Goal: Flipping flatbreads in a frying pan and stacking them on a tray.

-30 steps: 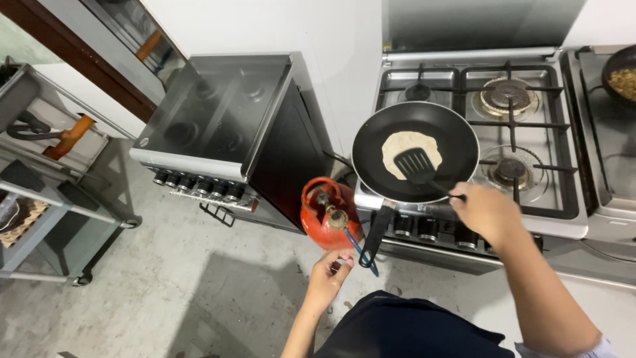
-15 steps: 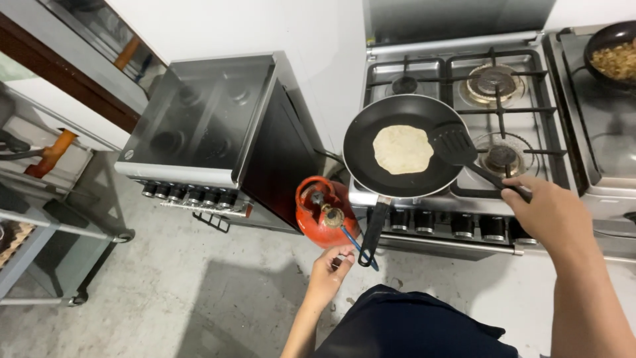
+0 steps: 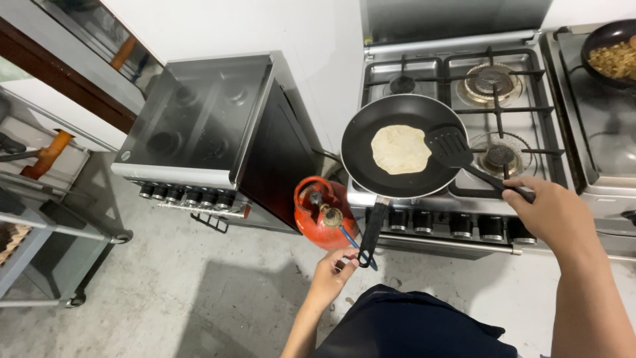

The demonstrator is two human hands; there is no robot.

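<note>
A black frying pan (image 3: 361, 142) sits on the front left burner of a gas stove (image 3: 510, 93), with a pale round flatbread (image 3: 400, 149) in it. My right hand (image 3: 550, 212) grips the handle of a black spatula (image 3: 448, 146), whose blade rests at the pan's right rim beside the flatbread. My left hand (image 3: 330, 272) holds the end of the pan's long black handle (image 3: 371, 229), which sticks out over the stove's front edge.
A red gas cylinder (image 3: 322, 212) stands on the floor between the stove and a second cooker with a closed glass lid (image 3: 199, 119). Another pan of food (image 3: 613, 56) sits at the far right. A wheeled metal rack (image 3: 46, 252) is at the left.
The spatula's blade has moved off the flatbread to the pan's right rim as my right hand drew back to the right. My left hand has closed on the pan handle.
</note>
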